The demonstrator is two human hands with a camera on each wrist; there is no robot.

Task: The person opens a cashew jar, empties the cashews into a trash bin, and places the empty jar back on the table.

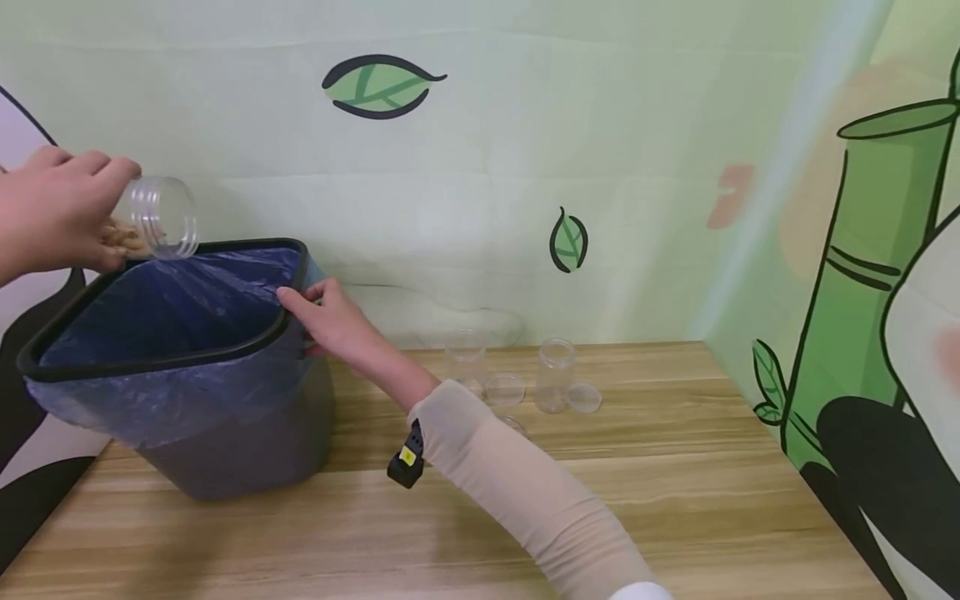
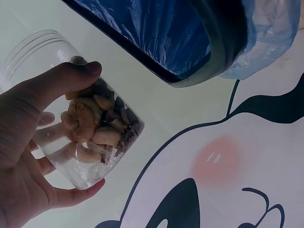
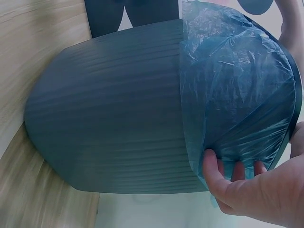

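Observation:
My left hand [image 1: 63,208] grips a clear plastic jar [image 1: 180,218], tipped on its side at the far left rim of the trash can [image 1: 247,454]. Its wide mouth has no lid and points right, above the can's opening. Cashews [image 2: 85,118] and dark crumbs lie inside the jar in the left wrist view. A blue plastic bag [image 1: 217,400] lines the can and folds down over its black rim. My right hand [image 1: 333,317] holds the can's right rim, thumb on top and fingers against the bag outside, as the right wrist view [image 3: 266,190] shows.
The trash can stands on the left of a wood-grain table [image 1: 600,517]. Toward the back edge are a clear jar [image 1: 555,379], another jar [image 1: 466,354], and round clear lids [image 1: 583,397]. A printed cloth backdrop [image 1: 480,150] rises behind the table.

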